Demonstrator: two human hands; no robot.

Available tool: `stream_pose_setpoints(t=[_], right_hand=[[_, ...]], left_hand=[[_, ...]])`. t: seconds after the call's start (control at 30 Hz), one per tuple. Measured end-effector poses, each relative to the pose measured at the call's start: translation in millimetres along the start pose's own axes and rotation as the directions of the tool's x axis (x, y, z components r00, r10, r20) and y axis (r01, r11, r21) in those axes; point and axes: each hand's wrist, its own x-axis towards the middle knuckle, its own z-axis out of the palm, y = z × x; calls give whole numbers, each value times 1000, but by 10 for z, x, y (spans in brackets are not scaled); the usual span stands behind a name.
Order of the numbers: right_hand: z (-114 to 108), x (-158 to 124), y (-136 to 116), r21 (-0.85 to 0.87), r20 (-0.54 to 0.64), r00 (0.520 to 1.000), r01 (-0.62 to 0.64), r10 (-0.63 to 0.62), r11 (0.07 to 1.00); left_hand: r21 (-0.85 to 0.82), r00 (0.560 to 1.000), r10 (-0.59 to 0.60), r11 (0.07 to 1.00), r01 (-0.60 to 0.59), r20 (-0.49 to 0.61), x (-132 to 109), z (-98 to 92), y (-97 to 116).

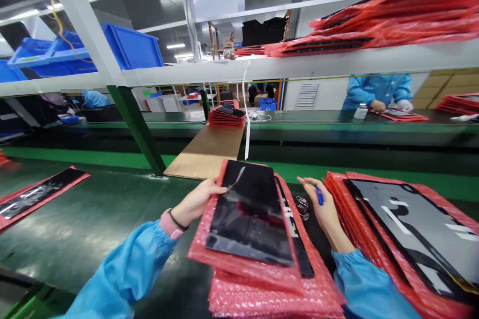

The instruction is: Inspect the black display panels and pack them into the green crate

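My left hand (200, 202) grips the left edge of a red bubble-wrap bag with a glossy black panel (250, 214) lying on it. This panel is tilted above a stack of red bubble-wrap bags (269, 294), where another black panel with white marks shows at the right. My right hand (318, 202) is raised to the right of the panel, closed around a blue pen (320, 195), with the index finger pointing left. Beside my right forearm stands a taller stack of red bags, topped by a grey-backed panel (411, 224).
A wrapped panel (41, 192) lies on the green bench (112, 209) at left. A brown board (209, 147) leads to a far red stack (227, 115). Overhead, a white shelf (299, 66) holds red bags and blue bins (130, 47). A person in blue (377, 90) works opposite.
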Motion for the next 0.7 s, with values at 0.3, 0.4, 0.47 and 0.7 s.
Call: stream_pose_setpoints(t=[0.3,0.4,0.47,0.7], right_hand=[[-237,88,485,-93,118,959,-249,259,964],[-225,77,489,-64,140,954,-258,265,964],[-197,76,477,-51,139,959,-241,246,969],[-51,37,111,-38,43,995,-87,89,995]], left_hand=[[-50,932,24,998,-45,-362,-455,-1298,-134],[-66,912,-25,998,-3,-409,-528,-1595,-322],[-50,903,-39,999,19,-427,-547,-1736,-448],[139,854,8,987,76,-520,-508,-1942,-683]])
